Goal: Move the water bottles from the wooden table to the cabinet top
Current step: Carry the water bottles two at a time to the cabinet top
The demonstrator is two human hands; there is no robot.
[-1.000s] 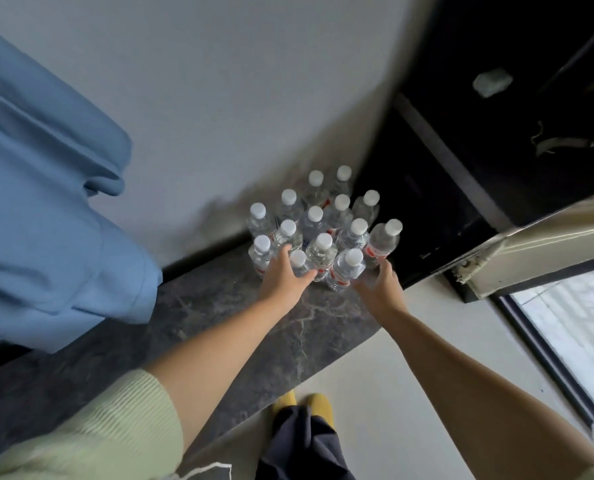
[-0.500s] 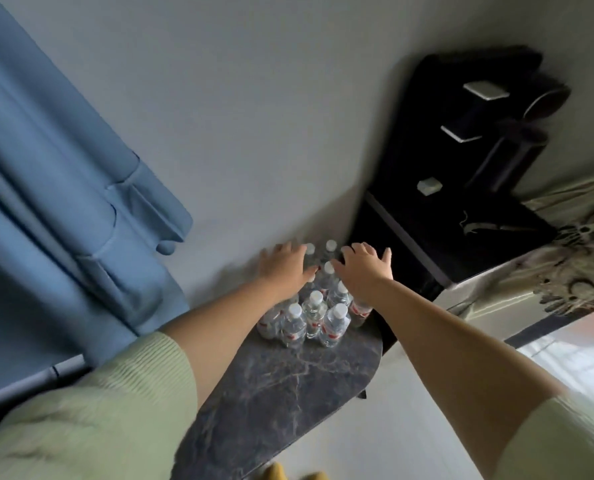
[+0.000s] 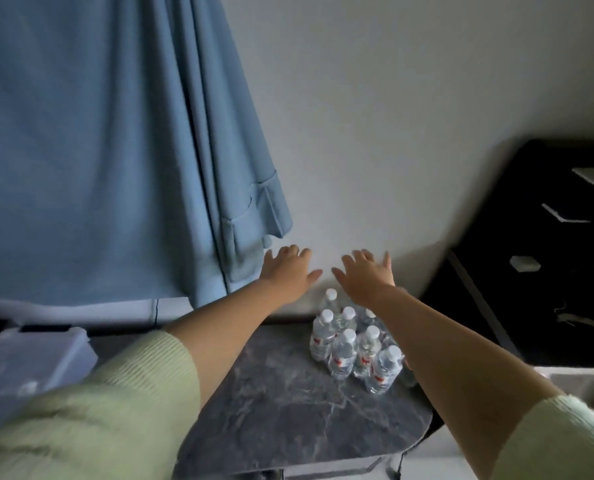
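Between trips, judging by bottles (image 3: 356, 344) clustered lower centre on marbled cabinet top (image 3: 288, 410); left hand (image 3: 286, 271) and right hand (image 3: 366, 277) splayed, empty; next, back for more.

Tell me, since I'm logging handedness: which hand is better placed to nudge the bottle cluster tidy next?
Probably the right hand: it hovers open just above the water bottles on the marble top. The left hand, also open, is farther left, near the blue curtain.

Rear water bottles (image 3: 367, 317) partly hidden behind right forearm (image 3: 437, 341).
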